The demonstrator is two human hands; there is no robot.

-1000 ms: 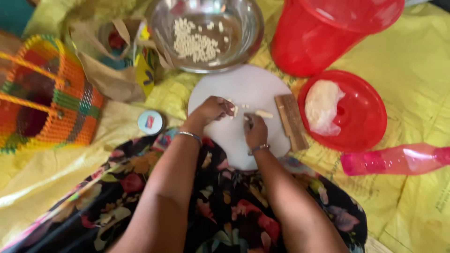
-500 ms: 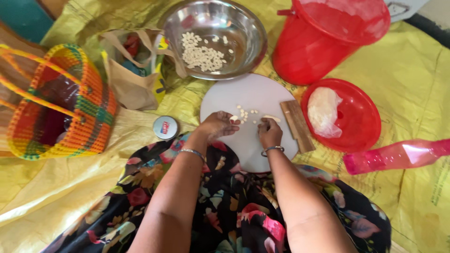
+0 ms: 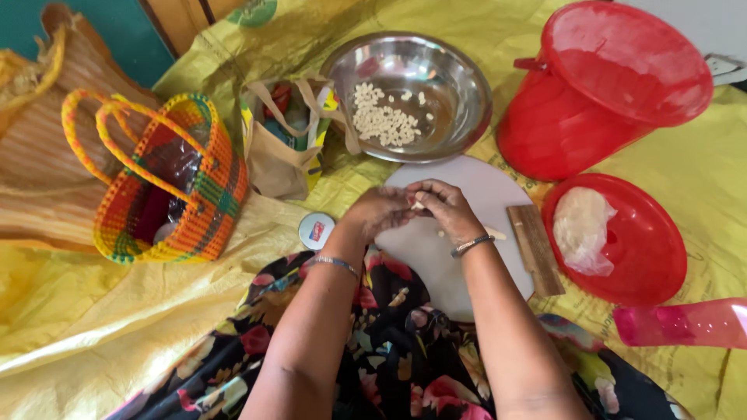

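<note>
Nearby, steel bowl (image 3: 408, 93), red bucket (image 3: 599, 93), possibly garlic in hands (image 3: 416, 206)

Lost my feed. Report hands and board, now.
Left hand and right hand together, pinching a small pale piece over white round board. Nothing blocking.

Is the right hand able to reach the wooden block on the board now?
Probably yes: the right hand is near the wooden block, and only bare white board lies between them.

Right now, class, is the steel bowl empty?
No. The steel bowl holds a heap of small pale pieces on its left side, beyond the round white board.
</note>
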